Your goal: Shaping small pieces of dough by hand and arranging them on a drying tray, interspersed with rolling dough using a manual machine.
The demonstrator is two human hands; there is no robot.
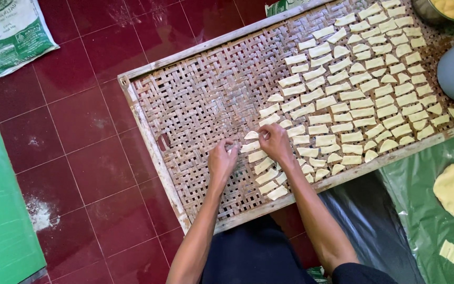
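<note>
Left hand (222,159) and right hand (275,141) both pinched on dough strips (252,135) near woven tray's (148,131) front edge, strip between them, nearer right.

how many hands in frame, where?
2. Left hand rests on the woven tray, fingers pinched at a dough piece. Right hand sits beside it, on the edge of the laid-out dough pieces. No others visible.
</note>
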